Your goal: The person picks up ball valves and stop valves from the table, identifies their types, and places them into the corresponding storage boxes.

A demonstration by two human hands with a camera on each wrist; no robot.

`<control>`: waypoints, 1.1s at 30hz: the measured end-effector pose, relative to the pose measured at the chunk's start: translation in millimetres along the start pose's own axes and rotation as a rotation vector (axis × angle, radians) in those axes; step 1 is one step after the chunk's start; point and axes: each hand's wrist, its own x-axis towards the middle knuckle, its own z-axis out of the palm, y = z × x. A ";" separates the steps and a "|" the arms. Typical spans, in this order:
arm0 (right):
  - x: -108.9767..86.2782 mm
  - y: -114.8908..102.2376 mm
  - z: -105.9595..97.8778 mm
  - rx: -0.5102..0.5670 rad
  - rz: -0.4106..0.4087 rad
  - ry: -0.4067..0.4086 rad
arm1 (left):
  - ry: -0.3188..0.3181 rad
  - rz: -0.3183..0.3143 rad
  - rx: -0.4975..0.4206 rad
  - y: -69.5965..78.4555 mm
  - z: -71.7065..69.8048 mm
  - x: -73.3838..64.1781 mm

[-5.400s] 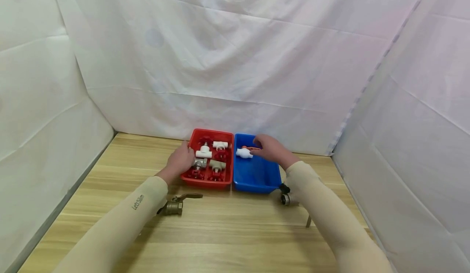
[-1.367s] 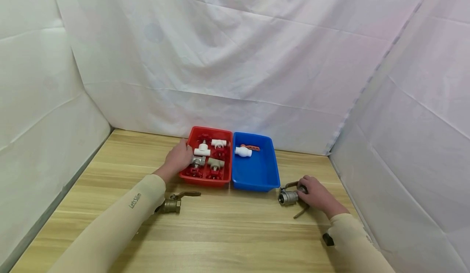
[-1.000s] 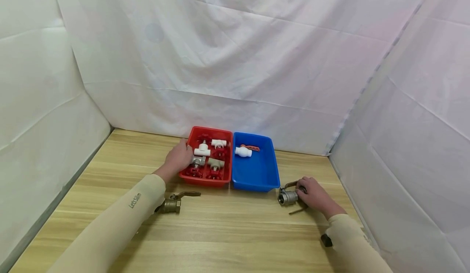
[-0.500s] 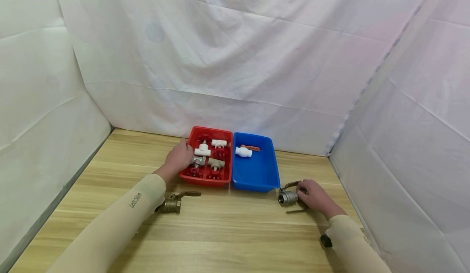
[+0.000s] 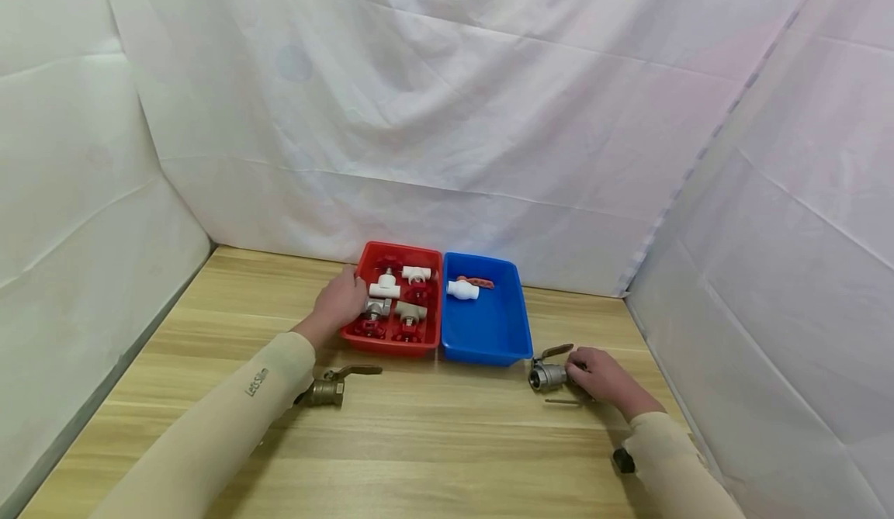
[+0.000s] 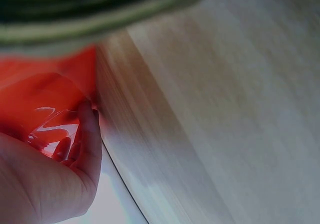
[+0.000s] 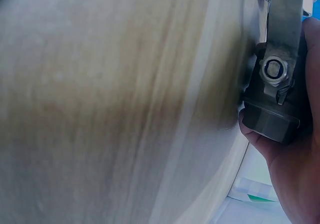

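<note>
My left hand (image 5: 341, 300) holds the left rim of a red tray (image 5: 391, 347), fingers against the outer wall in the left wrist view. Several valves with red handwheels lie inside. My right hand (image 5: 602, 378) grips a metal ball valve (image 7: 280, 96) with a flat lever (image 5: 561, 402) pointing left; fingers curl round its body in the right wrist view. Just left of this hand lies a silver ball valve (image 5: 548, 377) with a brownish lever. A white ball valve (image 5: 463, 289) with an orange handle lies in the blue tray (image 5: 487, 357), next to the red one.
A brass ball valve (image 5: 325, 392) with a lever lies beside my left forearm, partly hidden by the sleeve. White cloth walls (image 5: 433, 115) stand behind and on both sides of the wooden table (image 5: 419, 449).
My right hand has left the white valve in the blue tray and come to the metal valve at right. That valve's lever has swung from pointing toward the front to pointing left.
</note>
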 end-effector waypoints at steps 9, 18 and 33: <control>-3.0 -4.2 -3.9 0.029 0.054 0.015 | 0.007 -0.001 0.006 2.7 -1.5 -5.0; -1.9 -10.6 -9.8 0.047 0.039 0.074 | 0.006 0.000 0.002 2.9 -1.9 -4.7; 1.8 -29.9 -28.8 0.034 -0.048 0.152 | 0.007 -0.003 0.007 2.9 -1.0 -3.9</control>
